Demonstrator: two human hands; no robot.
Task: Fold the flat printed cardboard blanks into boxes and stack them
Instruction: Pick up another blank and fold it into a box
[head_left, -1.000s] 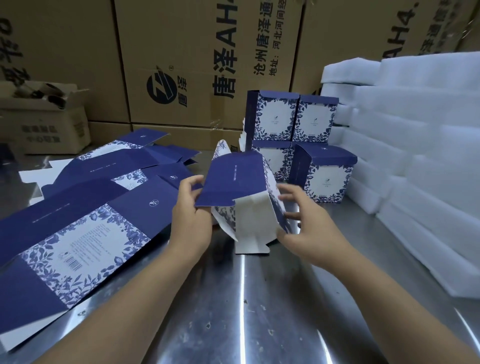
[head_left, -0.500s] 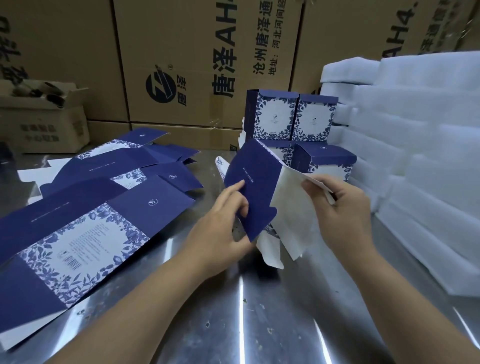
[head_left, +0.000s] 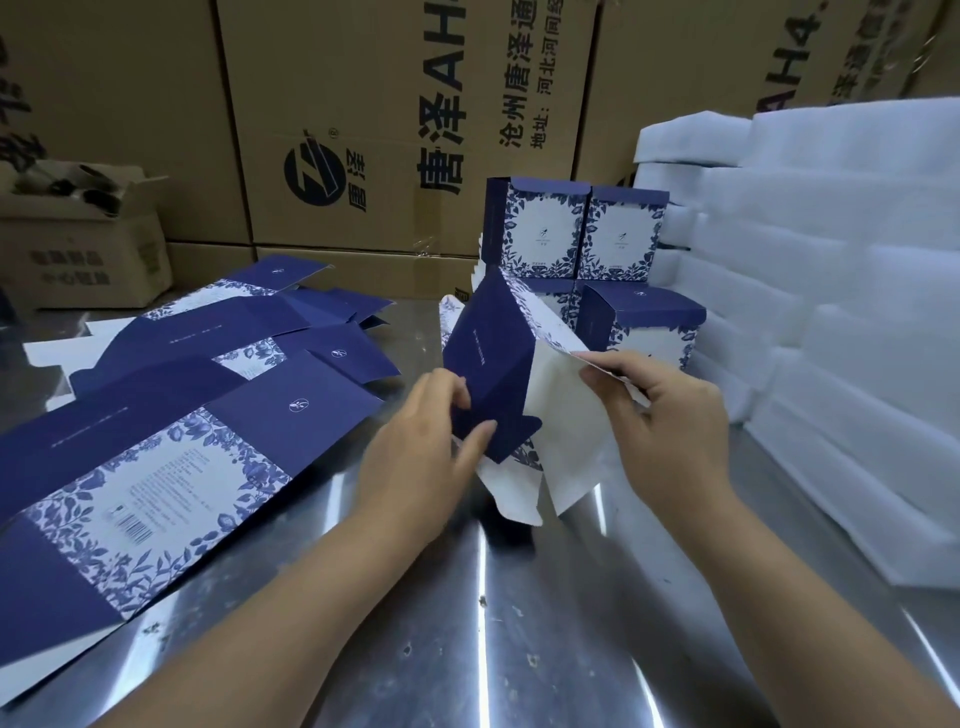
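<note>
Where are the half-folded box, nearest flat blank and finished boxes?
half-folded box (head_left: 493, 364), head view, navy panel.
nearest flat blank (head_left: 171, 483), head view, label panel.
finished boxes (head_left: 543, 234), head view, upper left box's front.

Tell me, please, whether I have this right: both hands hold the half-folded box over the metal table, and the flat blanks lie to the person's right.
Not quite. In the head view the flat blanks lie to the person's left; white foam sheets sit on the right. The rest stands: the left hand and the right hand both hold the half-folded box over the metal table.
</note>
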